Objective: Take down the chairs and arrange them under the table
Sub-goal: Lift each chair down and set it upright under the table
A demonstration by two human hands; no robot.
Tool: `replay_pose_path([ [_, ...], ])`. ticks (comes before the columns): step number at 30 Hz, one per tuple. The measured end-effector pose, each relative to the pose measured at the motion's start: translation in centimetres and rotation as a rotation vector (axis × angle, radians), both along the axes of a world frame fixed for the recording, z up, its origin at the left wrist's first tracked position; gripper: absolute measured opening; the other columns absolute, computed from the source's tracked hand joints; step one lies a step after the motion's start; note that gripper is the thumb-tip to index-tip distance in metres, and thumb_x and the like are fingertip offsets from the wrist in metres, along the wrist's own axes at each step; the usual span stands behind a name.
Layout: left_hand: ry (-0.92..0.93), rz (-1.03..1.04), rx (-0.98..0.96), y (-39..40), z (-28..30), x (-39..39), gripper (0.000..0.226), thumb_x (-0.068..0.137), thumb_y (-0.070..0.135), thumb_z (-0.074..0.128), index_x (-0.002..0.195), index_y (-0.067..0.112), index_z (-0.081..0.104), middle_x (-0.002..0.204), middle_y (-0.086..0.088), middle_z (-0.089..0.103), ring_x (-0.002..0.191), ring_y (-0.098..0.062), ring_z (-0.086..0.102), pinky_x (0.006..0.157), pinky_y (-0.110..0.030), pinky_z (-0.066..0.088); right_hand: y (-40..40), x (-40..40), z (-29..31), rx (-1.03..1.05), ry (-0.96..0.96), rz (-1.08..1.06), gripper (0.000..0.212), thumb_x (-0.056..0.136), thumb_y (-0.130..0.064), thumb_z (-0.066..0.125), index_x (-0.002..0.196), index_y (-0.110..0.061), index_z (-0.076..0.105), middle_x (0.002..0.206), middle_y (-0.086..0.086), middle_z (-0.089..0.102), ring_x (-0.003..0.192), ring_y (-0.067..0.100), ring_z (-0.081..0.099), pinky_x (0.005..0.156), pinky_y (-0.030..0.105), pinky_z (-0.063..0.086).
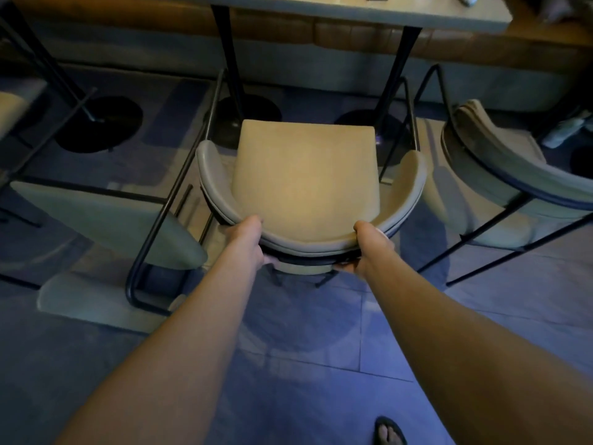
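Observation:
A chair point(306, 175) with a tan seat and a curved grey backrest stands upright on the floor in front of me, its seat facing the table point(353, 11) at the top. My left hand point(247, 239) grips the left part of the backrest. My right hand point(369, 248) grips the right part. Both hands wrap over the top edge, with the fingers hidden underneath. The seat's front edge lies between the table's two black legs.
A second chair point(513, 175) stands upright at the right. A third chair point(106, 226) lies tipped over at the left, its black frame close to the held chair. A brown bench point(353, 33) runs behind the table. My sandalled foot point(390, 431) shows at the bottom.

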State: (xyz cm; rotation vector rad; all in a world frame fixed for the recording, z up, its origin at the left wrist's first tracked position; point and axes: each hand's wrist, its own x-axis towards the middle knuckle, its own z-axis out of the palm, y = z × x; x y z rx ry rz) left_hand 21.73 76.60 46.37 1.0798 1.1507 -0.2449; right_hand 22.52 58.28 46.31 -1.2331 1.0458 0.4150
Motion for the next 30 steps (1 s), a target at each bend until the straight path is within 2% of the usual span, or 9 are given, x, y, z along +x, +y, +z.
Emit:
replay_pose_path([
  [4,0.036,-0.011,0.01,-0.1,0.9,3.3,0.053,0.096,0.018,0.051,0.146,0.017,0.034,0.147,-0.008,0.041,0.133,-0.039,0.04,0.091,-0.077,0.036,0.2,3.2,-0.1,-0.005,0.01,-0.021,0.048,0.085,-0.018,0.061,0.13,-0.013,0.044,0.123,0.015,0.058,0.109,0.04,0.059,0.066,0.074,0.049],
  [7,0.05,-0.037,0.011,-0.1,1.2,5.6,0.054,0.097,0.016,0.05,0.148,0.016,0.03,0.149,-0.008,0.039,0.135,-0.041,0.037,0.094,-0.076,0.034,0.3,5.6,-0.6,-0.039,0.019,-0.063,0.051,0.079,-0.017,0.06,0.127,-0.013,0.045,0.117,0.015,0.06,0.103,0.038,0.061,0.069,0.07,0.053],
  [11,0.082,-0.024,0.012,0.5,1.0,9.0,0.07,0.092,0.019,0.055,0.152,0.028,0.02,0.153,-0.007,0.034,0.135,-0.045,0.034,0.066,-0.081,0.035,0.6,9.0,-0.4,-0.055,0.051,-0.044,0.05,0.082,-0.015,0.06,0.129,-0.012,0.045,0.115,0.013,0.058,0.104,0.037,0.06,0.065,0.071,0.051],
  [12,0.092,-0.019,0.014,0.5,0.8,9.8,0.07,0.092,0.019,0.055,0.153,0.028,0.02,0.153,-0.008,0.035,0.135,-0.045,0.034,0.066,-0.081,0.035,0.5,9.6,-0.3,-0.06,0.059,-0.046,0.05,0.082,-0.015,0.06,0.129,-0.012,0.045,0.115,0.013,0.058,0.105,0.038,0.06,0.064,0.073,0.049],
  [15,0.114,0.015,0.046,0.0,0.8,11.2,0.074,0.094,0.015,0.054,0.154,0.026,0.012,0.152,-0.008,0.034,0.134,-0.046,0.035,0.085,-0.08,0.035,0.1,10.9,-0.4,-0.056,0.082,-0.028,0.048,0.082,-0.015,0.059,0.128,-0.012,0.046,0.118,0.014,0.058,0.106,0.04,0.059,0.058,0.074,0.047],
  [17,0.138,0.033,0.052,-0.5,0.7,11.5,0.077,0.094,0.014,0.055,0.155,0.027,0.009,0.153,-0.008,0.033,0.134,-0.047,0.035,0.088,-0.079,0.034,-0.3,11.1,-0.5,-0.047,0.096,-0.013,0.047,0.083,-0.017,0.058,0.127,-0.013,0.046,0.119,0.014,0.057,0.106,0.041,0.059,0.052,0.071,0.049],
  [22,0.176,0.001,0.074,-0.5,-0.3,12.7,0.074,0.094,0.016,0.054,0.154,0.026,0.011,0.15,-0.007,0.037,0.134,-0.046,0.035,0.085,-0.081,0.033,-0.4,12.0,-0.5,-0.039,0.14,-0.064,0.048,0.084,-0.016,0.06,0.129,-0.013,0.043,0.123,0.011,0.051,0.113,0.041,0.053,0.072,0.074,0.049],
  [26,0.161,-0.067,0.088,-0.4,-1.0,13.8,0.072,0.09,0.021,0.053,0.153,0.021,0.018,0.147,-0.003,0.039,0.133,-0.046,0.038,0.087,-0.078,0.036,-0.6,13.0,-1.0,-0.03,0.157,-0.031,0.048,0.085,-0.018,0.058,0.13,-0.017,0.042,0.128,0.011,0.053,0.114,0.039,0.054,0.075,0.076,0.046],
  [30,0.151,-0.072,0.11,-0.8,-0.8,15.3,0.069,0.094,0.016,0.056,0.153,0.021,0.021,0.145,-0.008,0.042,0.131,-0.047,0.038,0.081,-0.08,0.038,-1.4,15.2,-1.6,-0.022,0.175,-0.037,0.051,0.088,-0.017,0.058,0.136,-0.019,0.04,0.134,0.011,0.05,0.121,0.041,0.05,0.074,0.078,0.045],
])
